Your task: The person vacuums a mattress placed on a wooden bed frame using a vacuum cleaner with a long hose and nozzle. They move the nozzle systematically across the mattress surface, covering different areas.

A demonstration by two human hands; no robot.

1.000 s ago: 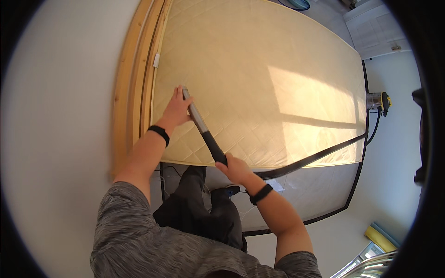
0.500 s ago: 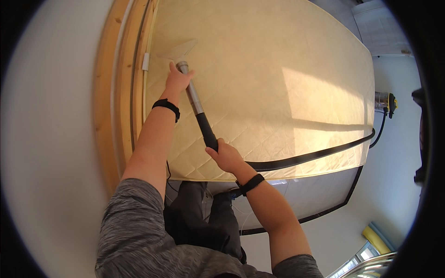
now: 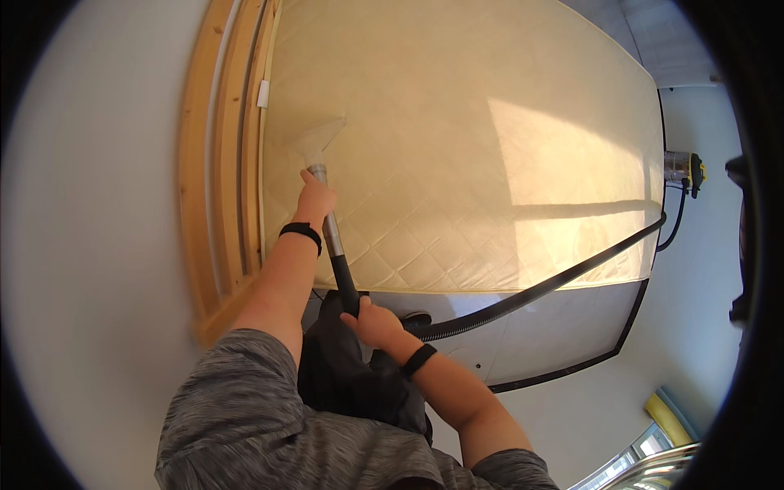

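Note:
A vacuum wand point(image 3: 333, 237), metal above and black at the grip, runs from my lap up over the cream quilted mattress point(image 3: 392, 147). My left hand point(image 3: 316, 198) is wrapped round its metal tube near the top. Lower down, my right hand point(image 3: 377, 323) grips the black handle end, just off the mattress's near edge. At the wand's tip a clear, fan-shaped nozzle point(image 3: 320, 139) rests against the mattress. From beside my right hand, a black ribbed hose point(image 3: 523, 298) leads away to the right across the mattress corner.
Wooden bed slats point(image 3: 231, 139) stand along the left, by a pale wall point(image 3: 98, 245). A metal canister vacuum point(image 3: 682, 167) with a black and yellow top is beyond the mattress's right end. A rolled yellow and blue item point(image 3: 670, 418) lies at lower right near a window.
Both hands have drawn the wand and nozzle back toward my body. The hose has shifted along with it, now hanging past the mattress's near edge.

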